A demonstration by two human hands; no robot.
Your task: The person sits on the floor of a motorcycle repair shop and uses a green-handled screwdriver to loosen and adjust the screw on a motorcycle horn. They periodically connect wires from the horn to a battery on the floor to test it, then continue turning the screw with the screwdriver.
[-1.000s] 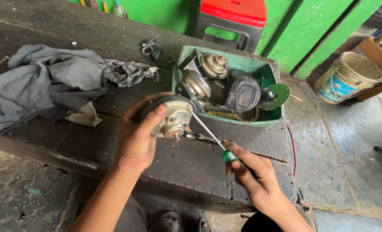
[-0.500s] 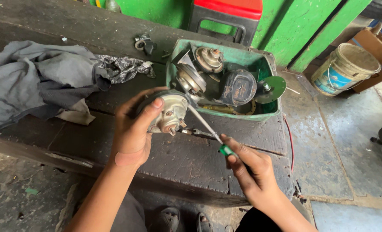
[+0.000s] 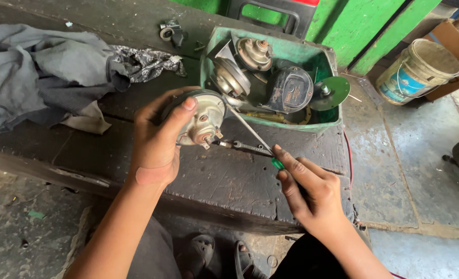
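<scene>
My left hand (image 3: 159, 142) grips a round metal horn (image 3: 201, 120) upright on the dark wooden bench (image 3: 229, 181), thumb over its top edge. My right hand (image 3: 312, 188) holds a green-handled screwdriver (image 3: 255, 135); its thin shaft slants up-left and its tip touches the horn's upper right rim. A small wrench (image 3: 245, 148) lies flat on the bench just below the horn, between my hands.
A green plastic tray (image 3: 271, 123) behind the horn holds several more horns, a black one and a green disc. Grey cloth (image 3: 38, 77) covers the bench's left part. A small metal part (image 3: 170, 30) lies at the back. A paint bucket (image 3: 418, 70) stands on the floor at right.
Both hands keep their grips; the screwdriver tip stays at the horn's rim. The view has shifted slightly closer and lower.
</scene>
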